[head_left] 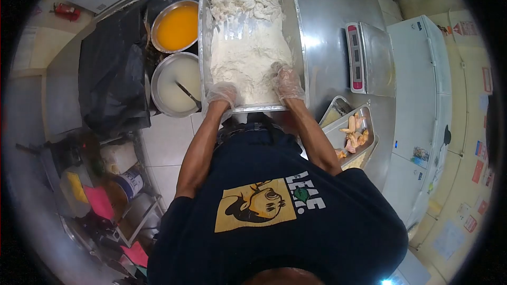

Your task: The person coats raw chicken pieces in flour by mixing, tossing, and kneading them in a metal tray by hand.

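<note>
A deep metal tray [301,31] lies in front of me, spread with white flour [248,47]. At its far end sit lumpy flour-coated pieces [245,2]. My left hand [222,93], in a clear plastic glove, is at the near left corner of the tray, over the flour; its fingers point down and are mostly hidden. My right hand [288,82], also gloved, rests inside the near right side, its floury fingertips at the flour. How far the fingers of either hand are closed does not show clearly.
Left of the tray stand a bowl of orange liquid [178,26] and a bowl of cloudy liquid [171,92] with a dark-handled utensil [186,93]. On the right are a scale [372,58] and a metal pan [369,119] holding raw chicken pieces [357,136].
</note>
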### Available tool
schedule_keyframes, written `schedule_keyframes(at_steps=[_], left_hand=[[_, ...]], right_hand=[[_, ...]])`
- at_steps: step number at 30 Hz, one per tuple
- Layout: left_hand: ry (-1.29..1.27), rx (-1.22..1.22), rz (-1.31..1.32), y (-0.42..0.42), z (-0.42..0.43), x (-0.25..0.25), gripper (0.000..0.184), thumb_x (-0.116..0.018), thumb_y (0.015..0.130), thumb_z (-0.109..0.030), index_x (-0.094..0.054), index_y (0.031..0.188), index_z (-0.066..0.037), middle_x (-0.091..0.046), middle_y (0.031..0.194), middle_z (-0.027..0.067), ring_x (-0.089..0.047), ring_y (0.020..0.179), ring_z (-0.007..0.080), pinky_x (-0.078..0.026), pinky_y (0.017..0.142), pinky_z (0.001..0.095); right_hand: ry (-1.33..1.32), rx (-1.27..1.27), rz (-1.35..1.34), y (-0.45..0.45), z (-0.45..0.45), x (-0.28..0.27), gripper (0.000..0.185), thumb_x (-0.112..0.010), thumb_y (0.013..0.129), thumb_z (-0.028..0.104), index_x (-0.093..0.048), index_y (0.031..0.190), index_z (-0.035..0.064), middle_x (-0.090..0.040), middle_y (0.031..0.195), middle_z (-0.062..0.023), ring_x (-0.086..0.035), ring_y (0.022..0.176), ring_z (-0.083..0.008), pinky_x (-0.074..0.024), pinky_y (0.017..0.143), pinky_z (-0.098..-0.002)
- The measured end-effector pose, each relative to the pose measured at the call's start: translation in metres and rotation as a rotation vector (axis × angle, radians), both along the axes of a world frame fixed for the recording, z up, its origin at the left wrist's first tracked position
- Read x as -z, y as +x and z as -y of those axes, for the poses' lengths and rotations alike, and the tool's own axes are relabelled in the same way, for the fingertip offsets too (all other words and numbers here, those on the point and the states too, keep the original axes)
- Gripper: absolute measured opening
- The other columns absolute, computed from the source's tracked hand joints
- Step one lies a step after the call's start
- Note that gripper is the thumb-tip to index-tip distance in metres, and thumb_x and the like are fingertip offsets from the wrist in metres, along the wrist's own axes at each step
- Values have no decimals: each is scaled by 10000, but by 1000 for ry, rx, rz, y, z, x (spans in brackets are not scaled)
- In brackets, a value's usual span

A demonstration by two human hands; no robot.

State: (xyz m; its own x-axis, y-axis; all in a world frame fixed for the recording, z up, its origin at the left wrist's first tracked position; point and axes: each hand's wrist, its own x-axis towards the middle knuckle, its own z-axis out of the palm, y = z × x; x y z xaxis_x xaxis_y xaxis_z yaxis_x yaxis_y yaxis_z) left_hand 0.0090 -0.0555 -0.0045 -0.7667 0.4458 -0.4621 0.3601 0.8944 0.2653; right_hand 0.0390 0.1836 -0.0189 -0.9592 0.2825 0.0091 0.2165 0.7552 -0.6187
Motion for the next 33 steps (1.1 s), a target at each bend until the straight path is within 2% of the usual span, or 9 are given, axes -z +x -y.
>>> schedule_keyframes(at_steps=[4,9,13,16,21,25,27,29,33], left_hand=[[227,-128,-57,5,-2,3,330,-467,860,-285,-636,883,-2,-636,888,218,-607,835,374,-457,762,436],[767,-336,97,-7,-34,-46,300,-515,862,-270,-603,926,10,-605,849,233,-587,811,382,-458,730,448],[826,-239,-121,-19,-45,-9,289,-549,842,-240,-587,943,28,-599,842,236,-585,811,391,-461,725,438],[545,-307,-120,-14,-51,-19,203,-564,809,-91,-584,966,35,-624,873,167,-599,834,249,-470,756,353],[1004,-430,-247,-8,-52,-6,287,-557,775,-55,-549,1052,19,-614,925,177,-591,886,253,-458,814,352],[490,-134,255,-4,-62,-29,472,-581,802,-198,-442,1199,15,-600,973,246,-586,965,358,-451,838,403],[1424,-504,653,-1,-87,-49,520,-629,799,-231,-430,1212,14,-566,1113,154,-565,1010,276,-444,886,370],[1309,-321,188,6,-85,-70,625,-686,781,-200,-381,1273,33,-541,1194,117,-535,1074,217,-421,933,334],[1288,-683,214,3,-77,-35,717,-692,748,-105,-310,1335,49,-509,1232,152,-494,1143,213,-382,969,310]], right_hand=[[208,-236,5,-8,5,-65,198,-600,739,96,-639,931,66,-591,832,-174,-607,794,-313,-490,711,-373],[-144,-485,-141,-9,16,-86,202,-617,732,92,-606,934,88,-549,865,-167,-596,743,-338,-481,622,-413],[-176,-406,-187,-11,37,-85,187,-622,729,93,-597,914,80,-545,896,-150,-583,717,-346,-470,615,-426],[-162,-410,-172,-13,41,-79,296,-641,727,41,-604,1018,84,-534,856,-136,-571,743,-300,-461,664,-367],[-109,-364,-355,-18,31,-74,144,-623,725,41,-639,868,51,-569,749,-140,-588,758,-305,-470,647,-366],[-90,-422,-330,-21,49,-87,96,-607,701,43,-630,794,39,-596,727,-147,-589,676,-293,-468,605,-365],[-173,-344,-344,-27,51,-84,90,-603,696,45,-629,781,33,-590,703,-142,-587,665,-283,-466,603,-357],[-251,-264,-346,-29,49,-83,85,-599,691,47,-627,769,28,-585,680,-137,-586,654,-274,-463,602,-348],[-351,-193,-285,-52,40,-90,75,-579,743,66,-627,753,9,-605,678,-149,-581,595,-212,-453,555,-329]])
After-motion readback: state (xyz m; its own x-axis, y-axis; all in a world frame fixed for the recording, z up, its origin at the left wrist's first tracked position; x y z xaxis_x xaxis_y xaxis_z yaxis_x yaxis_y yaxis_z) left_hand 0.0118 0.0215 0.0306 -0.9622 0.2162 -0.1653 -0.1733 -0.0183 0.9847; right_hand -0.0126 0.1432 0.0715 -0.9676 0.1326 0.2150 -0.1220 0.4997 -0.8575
